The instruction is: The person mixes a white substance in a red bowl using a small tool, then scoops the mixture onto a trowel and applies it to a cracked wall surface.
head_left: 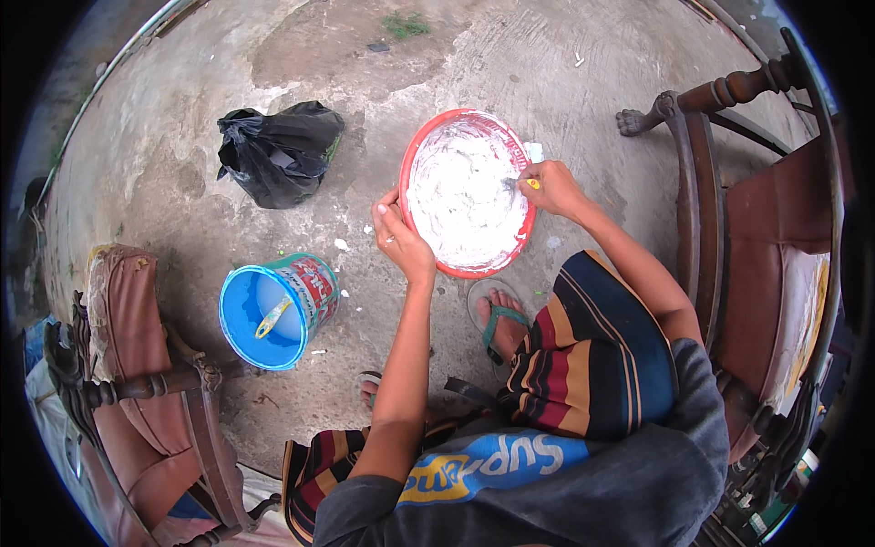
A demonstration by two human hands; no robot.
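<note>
A round red basin (pixel 407 228) sits on the concrete in front of me, with thick white paste covering its inside. My left hand (pixel 401 239) grips its left rim, fingers on the outer side. In my right hand (pixel 554 189), at the basin's right rim, is a small yellow-handled tool (pixel 533 184). Its grey end dips toward the white paste (pixel 463 196); whether it is a brush or a scraper cannot be made out.
A blue bucket (pixel 239 319) with whitish liquid and a yellow-handled brush (pixel 272 317) stands to the left. Beyond it lies a tied black plastic bag (pixel 278 155). Wooden chairs with worn brown upholstery flank me, one left (pixel 137 310), one right (pixel 761 210).
</note>
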